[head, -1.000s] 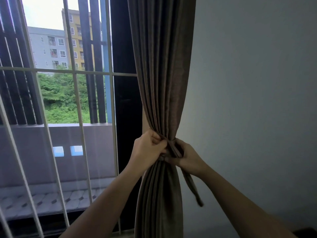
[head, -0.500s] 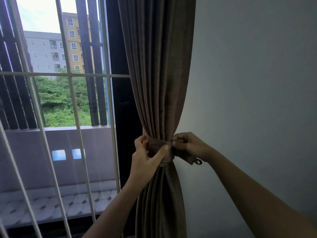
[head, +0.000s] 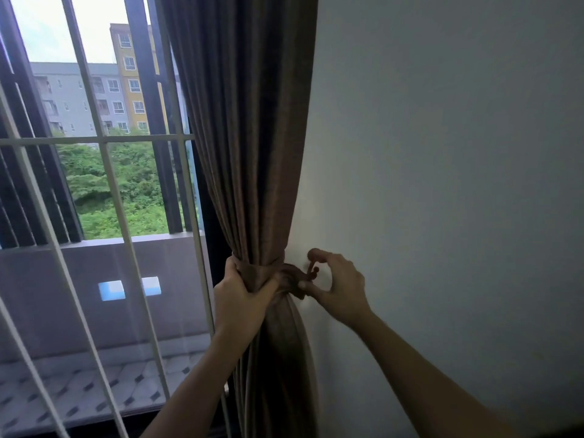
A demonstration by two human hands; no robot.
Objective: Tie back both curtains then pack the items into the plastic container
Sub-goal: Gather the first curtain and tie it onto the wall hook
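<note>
Bright window [head: 104, 128] backlight (dim interior)

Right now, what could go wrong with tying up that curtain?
1. The right hand only pinches the small loop of the band beside the wall. It could slip away, and the band would loosen.
2. The left hand grips the bunched curtain. Letting go before the loop is fastened could let the folds spill out.
3. Where the loop fastens is hard to see, so it might miss.

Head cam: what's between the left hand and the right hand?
The brown fabric tieback band wrapped round the gathered brown curtain: left hand grips the bundle, right hand holds the band's looped end. Seen in the head view.
</note>
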